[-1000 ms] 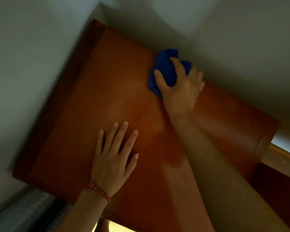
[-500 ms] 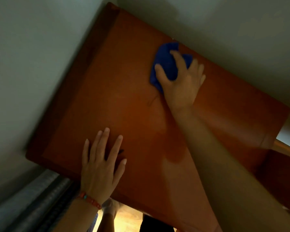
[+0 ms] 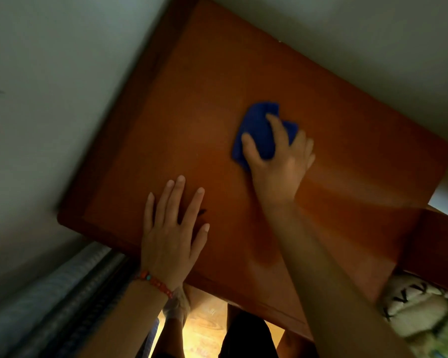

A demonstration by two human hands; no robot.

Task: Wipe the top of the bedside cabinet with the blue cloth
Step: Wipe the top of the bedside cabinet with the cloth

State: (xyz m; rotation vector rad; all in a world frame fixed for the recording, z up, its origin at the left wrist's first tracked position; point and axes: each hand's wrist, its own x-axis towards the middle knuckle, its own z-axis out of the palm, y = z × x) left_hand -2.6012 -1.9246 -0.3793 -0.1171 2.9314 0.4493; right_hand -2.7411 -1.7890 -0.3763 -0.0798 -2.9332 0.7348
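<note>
The bedside cabinet (image 3: 192, 120) has a glossy reddish-brown wooden top that fills the middle of the head view, set into a corner between two pale walls. My right hand (image 3: 279, 164) presses a bunched blue cloth (image 3: 259, 130) flat on the top, right of its centre, fingers curled over the cloth. My left hand (image 3: 171, 233) lies flat on the top near the front edge, fingers spread, holding nothing; a red bead bracelet sits on its wrist.
Pale walls (image 3: 49, 99) close in on the left and the back. A curtain or fluted grey surface (image 3: 49, 301) hangs at lower left. Bedding (image 3: 419, 306) with a dark pattern shows at lower right. Wooden floor (image 3: 204, 329) and my legs appear below the front edge.
My right hand has dragged the blue cloth from the back edge toward the centre of the top. The view has shifted, and my left hand stays flat near the front edge.
</note>
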